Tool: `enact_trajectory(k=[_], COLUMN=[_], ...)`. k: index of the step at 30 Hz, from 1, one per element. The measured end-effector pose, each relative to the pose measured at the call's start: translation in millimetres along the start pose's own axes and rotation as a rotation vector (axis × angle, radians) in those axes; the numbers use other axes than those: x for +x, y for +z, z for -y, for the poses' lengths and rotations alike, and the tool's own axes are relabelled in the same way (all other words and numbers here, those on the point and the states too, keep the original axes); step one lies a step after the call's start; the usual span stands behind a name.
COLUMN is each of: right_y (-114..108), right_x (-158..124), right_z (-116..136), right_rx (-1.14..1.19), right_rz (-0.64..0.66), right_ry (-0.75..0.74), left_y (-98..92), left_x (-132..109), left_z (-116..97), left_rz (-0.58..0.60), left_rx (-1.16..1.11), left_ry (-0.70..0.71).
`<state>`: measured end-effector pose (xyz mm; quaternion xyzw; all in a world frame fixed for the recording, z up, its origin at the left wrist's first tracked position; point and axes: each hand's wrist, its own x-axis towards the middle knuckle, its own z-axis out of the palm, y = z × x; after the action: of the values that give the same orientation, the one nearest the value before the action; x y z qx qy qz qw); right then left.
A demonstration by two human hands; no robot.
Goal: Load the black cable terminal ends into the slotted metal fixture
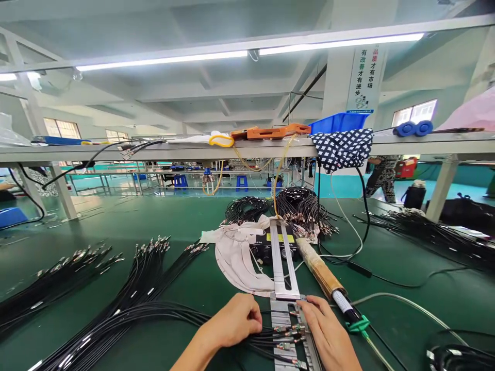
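My left hand [240, 320] is closed, its fingers curled around a black cable [267, 311] that runs from it toward the metal fixture [275, 308]. Several more black cables [266, 337] pass beneath that hand. Their metal connector ends [285, 346] lie side by side across the slotted fixture. Along the fixture's right rail, my right hand [327, 330] rests with fingers stretched out, the tips near the top end. Behind the fixture stands a slotted metal bracket [276, 257], in front of a black box [263, 247] with knobs. What lies under the right palm is hidden.
Bundles of black cables [143, 273] spread over the green table [185, 211] on the left, with coiled ones [296, 206] behind. A white cloth [235, 257] lies beside the box. At right are a wrapped handheld tool [323, 270] and loose cords. A shelf rail [185, 151] crosses above.
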<state>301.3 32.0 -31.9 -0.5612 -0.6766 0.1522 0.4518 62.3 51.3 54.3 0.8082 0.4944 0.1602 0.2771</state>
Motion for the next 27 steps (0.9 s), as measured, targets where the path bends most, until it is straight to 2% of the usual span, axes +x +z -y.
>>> enact_trajectory(k=[4, 12, 18, 27], right_y=[0, -6, -7, -8], right_x=[1, 8, 13, 11], right_z=[4, 1, -13, -8], right_rx=[0.077, 0.183, 0.212, 0.192], right_rz=[-0.055, -0.046, -0.029, -0.065], right_ry=[0.061, 0.018, 0.038, 0.104], left_y=[1.9, 3.8, 7.8, 4.2], left_x=[2, 9, 9, 6], left_z=[2, -4, -8, -5], left_rz=[-0.028, -0.11, -0.172, -0.13], left_rx=[-0.09, -0.199, -0.083, 0.101], left_ry=[-0.018, 0.009, 0.032, 0.073])
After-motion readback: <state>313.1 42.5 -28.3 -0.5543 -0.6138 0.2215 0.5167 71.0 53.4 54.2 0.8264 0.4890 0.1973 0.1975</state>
